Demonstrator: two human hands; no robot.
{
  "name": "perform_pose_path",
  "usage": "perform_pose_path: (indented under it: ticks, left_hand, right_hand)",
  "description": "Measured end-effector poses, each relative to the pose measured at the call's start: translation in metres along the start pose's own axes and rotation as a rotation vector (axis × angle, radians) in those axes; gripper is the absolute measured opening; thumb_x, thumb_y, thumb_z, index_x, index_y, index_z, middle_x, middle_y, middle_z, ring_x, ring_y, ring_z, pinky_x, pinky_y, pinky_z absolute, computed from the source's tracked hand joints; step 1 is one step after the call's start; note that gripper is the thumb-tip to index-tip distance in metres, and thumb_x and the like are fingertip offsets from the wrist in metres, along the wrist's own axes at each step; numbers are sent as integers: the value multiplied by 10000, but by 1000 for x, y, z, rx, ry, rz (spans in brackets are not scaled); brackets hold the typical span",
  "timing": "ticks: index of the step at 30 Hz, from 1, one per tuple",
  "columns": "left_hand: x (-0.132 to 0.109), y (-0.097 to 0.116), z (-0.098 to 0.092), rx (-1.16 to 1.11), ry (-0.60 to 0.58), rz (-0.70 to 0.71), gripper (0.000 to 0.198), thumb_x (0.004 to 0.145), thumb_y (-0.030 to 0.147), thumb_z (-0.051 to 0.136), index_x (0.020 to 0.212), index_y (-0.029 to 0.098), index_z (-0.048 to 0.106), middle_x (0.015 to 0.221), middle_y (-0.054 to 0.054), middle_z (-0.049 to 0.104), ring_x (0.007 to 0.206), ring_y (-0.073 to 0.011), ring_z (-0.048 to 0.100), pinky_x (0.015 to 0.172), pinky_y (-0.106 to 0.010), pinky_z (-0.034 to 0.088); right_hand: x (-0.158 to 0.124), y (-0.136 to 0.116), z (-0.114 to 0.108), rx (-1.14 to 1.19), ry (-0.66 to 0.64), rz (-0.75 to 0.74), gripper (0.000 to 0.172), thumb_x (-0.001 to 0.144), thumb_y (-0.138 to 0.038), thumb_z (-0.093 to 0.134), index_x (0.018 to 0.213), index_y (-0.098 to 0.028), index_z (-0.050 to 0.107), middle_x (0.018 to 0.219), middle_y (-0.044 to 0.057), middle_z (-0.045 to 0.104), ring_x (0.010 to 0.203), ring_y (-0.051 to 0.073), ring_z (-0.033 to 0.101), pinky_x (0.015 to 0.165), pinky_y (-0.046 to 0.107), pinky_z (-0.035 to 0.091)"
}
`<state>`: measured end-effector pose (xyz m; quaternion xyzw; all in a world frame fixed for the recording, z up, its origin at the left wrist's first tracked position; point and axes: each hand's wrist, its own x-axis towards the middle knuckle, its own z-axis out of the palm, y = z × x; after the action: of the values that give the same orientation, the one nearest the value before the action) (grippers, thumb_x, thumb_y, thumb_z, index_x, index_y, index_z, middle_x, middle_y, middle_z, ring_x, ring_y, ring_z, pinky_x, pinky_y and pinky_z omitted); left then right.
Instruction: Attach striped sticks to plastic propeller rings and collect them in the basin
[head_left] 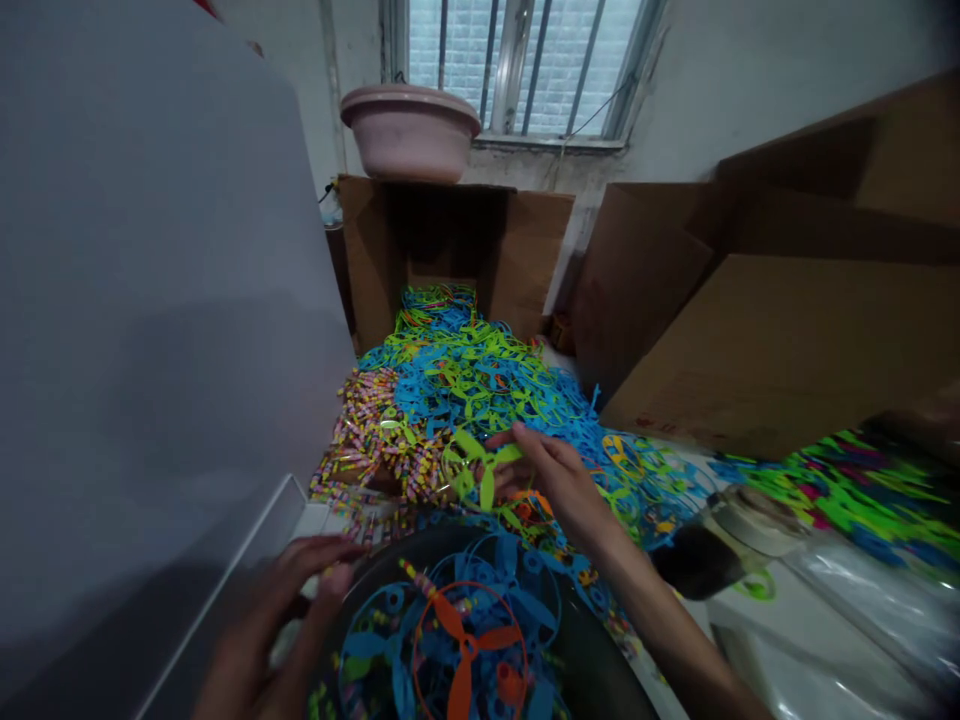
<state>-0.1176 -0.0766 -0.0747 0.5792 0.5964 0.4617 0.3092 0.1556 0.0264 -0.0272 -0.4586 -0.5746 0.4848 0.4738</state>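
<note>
My right hand (pixel 551 475) reaches over the heap, its fingers closed on a lime-green plastic propeller (pixel 487 482) with three blades and a thin outer ring. My left hand (pixel 289 615) is at the left rim of a dark basin (pixel 600 650), blurred, thumb and forefinger apart; I make out nothing held in it. Inside the basin, an orange ringed propeller (pixel 469 645) lies on top of blue ones (pixel 386 640). A striped beaded stick (pixel 418 578) pokes out beside it. Many more striped sticks (pixel 367 415) lie piled beyond my left hand.
Blue and green propellers (pixel 480 375) spill from an open cardboard box (pixel 536 245) with a pink tub (pixel 411 135) on top. Another large box (pixel 817 350) stands right, near a dark-filled jar (pixel 712 540) and clear plastic bags (pixel 885 600). A pale panel (pixel 165 250) rises left.
</note>
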Motion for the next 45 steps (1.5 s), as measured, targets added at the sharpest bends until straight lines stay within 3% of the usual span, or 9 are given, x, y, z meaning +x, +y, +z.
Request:
perform_pose_path:
  ticks: [3,7,11,15,18,20,24,33,45]
  left_hand:
    - [11,34,8,-96,-147,135,266,916,476,579,1023,299,746,1335,-46,609,1309,-284,494,1029,-388,474]
    - [16,58,17,-218,-341,111,255,950,440,562,1020,265,734,1069,-48,708,1022,-218,643,885,-335,521]
    - [8,53,25,-236,-240,120,206,938,392,603,1026,267,741,963,-26,717,905,-183,658,794,-284,524]
    - [3,41,19,-111,-129,300,133,876,334,699,982,312,775,1035,-18,682,1002,-179,628,851,-255,511]
    - [7,39,9,-220,40,244,96,896,337,677,910,286,757,797,17,642,732,-110,605,648,-178,497]
    - [12,41,5,-346,86,172,142,922,345,642,853,246,716,667,43,598,578,-80,540,540,-155,455]
    - [18,49,11,-479,-3,123,182,910,349,658,820,191,670,646,45,599,561,-76,555,545,-162,472]
    - [20,52,15,-416,-181,57,317,926,435,620,748,177,578,583,56,519,516,-66,468,490,-163,392]
    - [27,45,8,-400,-358,81,279,935,416,613,787,185,558,640,54,455,528,-70,372,473,-195,287]
  right_hand:
    - [-18,-10,27,-42,-177,-17,375,844,-563,664,926,-201,721,700,-6,673,589,130,624,586,243,506]
    - [-29,-13,44,-65,-279,-65,256,779,-433,780,927,-232,719,809,-20,663,683,119,589,595,219,457]
    - [-32,-10,48,166,-203,62,358,686,-374,858,971,-237,690,727,-53,604,637,105,558,593,217,437]
    - [-36,-4,47,279,-153,137,236,711,-358,843,757,-195,679,715,-36,617,656,103,571,624,220,438]
    - [-42,-3,49,225,-189,139,234,763,-355,809,703,-192,652,688,-38,624,657,105,588,628,220,436]
    - [-48,-6,52,212,-310,157,217,802,-364,777,748,-194,654,736,-27,661,691,121,633,630,226,447]
    - [-55,-12,59,202,-497,149,175,839,-353,745,834,-198,663,821,-9,712,745,141,683,644,231,468]
    - [-58,-7,62,82,-440,19,159,872,-311,712,775,-200,655,723,-38,675,690,106,645,615,198,456]
    - [-63,-4,62,213,-521,137,168,884,-331,693,808,-193,635,755,0,751,615,138,707,584,226,495]
